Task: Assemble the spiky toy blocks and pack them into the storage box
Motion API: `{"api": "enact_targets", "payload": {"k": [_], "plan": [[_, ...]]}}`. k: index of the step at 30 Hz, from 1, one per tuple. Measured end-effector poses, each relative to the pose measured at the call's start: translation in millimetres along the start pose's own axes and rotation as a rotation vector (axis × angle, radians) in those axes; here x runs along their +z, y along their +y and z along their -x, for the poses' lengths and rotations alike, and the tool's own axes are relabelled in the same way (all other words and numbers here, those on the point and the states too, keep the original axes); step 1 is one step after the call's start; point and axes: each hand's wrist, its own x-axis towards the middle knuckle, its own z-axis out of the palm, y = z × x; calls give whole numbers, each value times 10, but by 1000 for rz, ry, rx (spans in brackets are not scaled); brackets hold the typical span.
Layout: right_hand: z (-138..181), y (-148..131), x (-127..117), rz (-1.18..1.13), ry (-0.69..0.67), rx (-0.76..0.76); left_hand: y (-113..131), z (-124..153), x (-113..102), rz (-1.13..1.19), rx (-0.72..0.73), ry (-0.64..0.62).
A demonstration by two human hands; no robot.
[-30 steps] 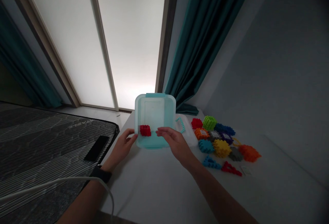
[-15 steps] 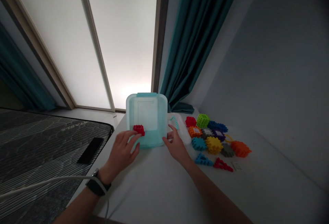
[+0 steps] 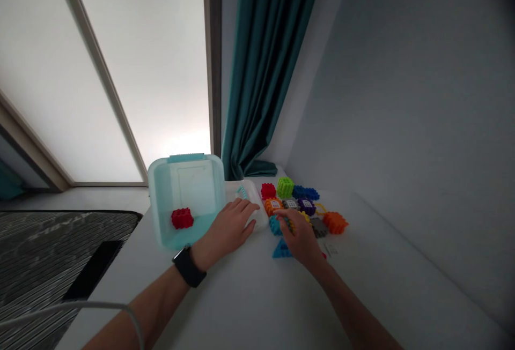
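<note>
One red bristle block (image 3: 182, 218) lies inside the clear teal-tinted plastic box (image 3: 185, 184), left of centre; the multicoloured bristle blocks (image 3: 306, 206) sit outside it, right of centre. The left hand (image 3: 231, 226) rests open-fingered on the frosted plastic lid (image 3: 257, 213). The right hand (image 3: 301, 237) has its fingers among the blocks; any grip cannot be determined.

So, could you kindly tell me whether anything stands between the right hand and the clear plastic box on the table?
Yes: the translucent lid lies between the right hand and the clear plastic box, and the left hand rests on that lid, also in the way.
</note>
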Motion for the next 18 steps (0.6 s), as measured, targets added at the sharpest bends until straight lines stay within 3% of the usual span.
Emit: {"api": "enact_targets", "payload": {"k": [5, 11, 18], "plan": [[193, 326, -223, 44, 78, -55, -149, -648, 221, -8, -74, -122], [323, 486, -331, 28, 82, -86, -408, -1307, 439, -74, -67, -286], [379, 466, -383, -44, 80, -79, -485, -1478, 653, -257, -87, -422]]}}
